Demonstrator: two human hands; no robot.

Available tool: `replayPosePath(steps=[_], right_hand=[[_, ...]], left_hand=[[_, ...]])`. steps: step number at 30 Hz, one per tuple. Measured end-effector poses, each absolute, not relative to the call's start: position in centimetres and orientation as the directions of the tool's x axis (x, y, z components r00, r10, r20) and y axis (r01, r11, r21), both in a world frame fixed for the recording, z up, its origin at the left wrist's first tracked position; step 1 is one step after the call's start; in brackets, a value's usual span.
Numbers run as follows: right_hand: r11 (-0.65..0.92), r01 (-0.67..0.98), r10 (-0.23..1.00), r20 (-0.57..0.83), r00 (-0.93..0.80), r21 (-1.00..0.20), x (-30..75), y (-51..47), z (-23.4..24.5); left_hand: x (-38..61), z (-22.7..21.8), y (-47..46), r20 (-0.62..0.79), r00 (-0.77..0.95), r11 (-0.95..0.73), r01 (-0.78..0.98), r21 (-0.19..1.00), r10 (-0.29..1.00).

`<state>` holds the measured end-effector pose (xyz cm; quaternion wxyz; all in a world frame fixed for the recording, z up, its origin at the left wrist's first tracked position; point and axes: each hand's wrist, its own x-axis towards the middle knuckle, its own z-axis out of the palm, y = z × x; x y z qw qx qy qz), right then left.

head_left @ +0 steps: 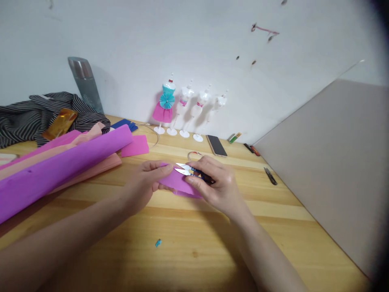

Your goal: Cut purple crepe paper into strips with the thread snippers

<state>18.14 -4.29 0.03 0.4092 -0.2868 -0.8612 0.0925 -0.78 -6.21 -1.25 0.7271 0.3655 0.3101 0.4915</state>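
Observation:
Between thumb and fingers, my left hand pinches the left end of a purple piece of crepe paper above the table. My right hand is closed round a pair of thread snips with dark blue handles. Their two silver blades are parted and point left, at the paper's upper edge near my left thumb. The right part of the paper runs under my right hand. Whether the blades touch the paper I cannot tell.
Rolls of purple and peach crepe paper lie at left beside a striped cloth. Several small white mannequins stand along the wall, one dressed in teal and pink. A phone and a dark cutter lie right; a teal scrap lies in front.

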Motion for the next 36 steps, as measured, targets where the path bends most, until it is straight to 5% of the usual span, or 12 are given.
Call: replayPosePath(steps=[36], right_hand=[[0.812, 0.392, 0.582, 0.644, -0.497, -0.432, 18.33, -4.24, 0.02]], left_hand=[[-0.98, -2.0, -5.88, -0.017, 0.386, 0.177, -0.383, 0.907, 0.922]])
